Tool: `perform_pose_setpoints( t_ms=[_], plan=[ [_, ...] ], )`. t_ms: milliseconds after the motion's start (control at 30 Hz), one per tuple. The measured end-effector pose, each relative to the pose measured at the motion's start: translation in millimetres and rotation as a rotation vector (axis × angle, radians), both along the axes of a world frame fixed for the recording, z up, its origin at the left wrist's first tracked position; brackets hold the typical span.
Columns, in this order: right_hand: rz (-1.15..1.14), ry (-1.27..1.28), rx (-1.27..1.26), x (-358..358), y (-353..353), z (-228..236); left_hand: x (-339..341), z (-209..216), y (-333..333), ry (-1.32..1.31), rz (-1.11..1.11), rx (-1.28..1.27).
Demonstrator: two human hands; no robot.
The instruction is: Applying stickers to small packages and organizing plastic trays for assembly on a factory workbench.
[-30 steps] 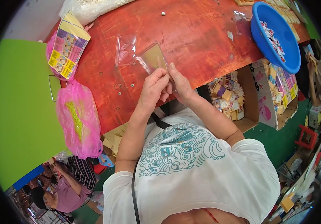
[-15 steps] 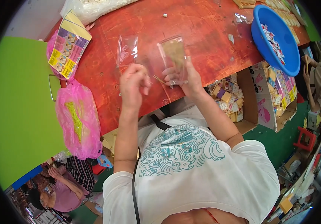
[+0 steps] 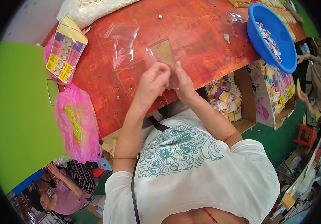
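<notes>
In my right hand [image 3: 184, 84] is a clear plastic case [image 3: 162, 51] with a flat tan piece showing in its far part. The thumb lies along the case's right edge, and the fingers are mostly hidden beneath. My left hand [image 3: 153, 80] is closed over the near left part of the case, fingers curled inward. Whatever its fingertips pinch is hidden. Beyond my left hand, two more clear plastic pieces lie on the red tabletop [image 3: 104, 100]: a wide shallow one [image 3: 122, 30] and an upright one [image 3: 124, 56] with pinkish contents.
A blue basin [image 3: 294, 48] of small packets stands at the right. Cartons of small boxes [image 3: 225, 93] sit below the table edge. A pink bag [image 3: 85, 138] hangs at the left beside a green panel [image 3: 18, 112]. Other people work at both sides.
My left hand has moved right onto the case. The case has shifted slightly left and nearer. A wide clear piece now shows beyond the upright one.
</notes>
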State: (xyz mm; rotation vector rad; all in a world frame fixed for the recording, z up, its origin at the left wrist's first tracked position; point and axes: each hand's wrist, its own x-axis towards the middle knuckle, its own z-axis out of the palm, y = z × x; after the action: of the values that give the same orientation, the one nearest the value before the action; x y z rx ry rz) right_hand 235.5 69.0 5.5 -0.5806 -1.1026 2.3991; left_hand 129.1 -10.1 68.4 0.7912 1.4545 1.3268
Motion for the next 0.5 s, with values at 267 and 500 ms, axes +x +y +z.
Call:
perform_pose_setpoints(
  t_ms=[267, 500],
  plan=[
    [0.059, -0.102, 0.082, 1.2, -7.2, -1.2, 8.0, -18.0, -5.6, -0.132, -0.015, 0.031],
    [0.076, -0.085, 0.063, -0.2, -10.2, 3.3, 7.4, -24.0, -10.2, -0.181, -0.005, 0.052]
  ],
)
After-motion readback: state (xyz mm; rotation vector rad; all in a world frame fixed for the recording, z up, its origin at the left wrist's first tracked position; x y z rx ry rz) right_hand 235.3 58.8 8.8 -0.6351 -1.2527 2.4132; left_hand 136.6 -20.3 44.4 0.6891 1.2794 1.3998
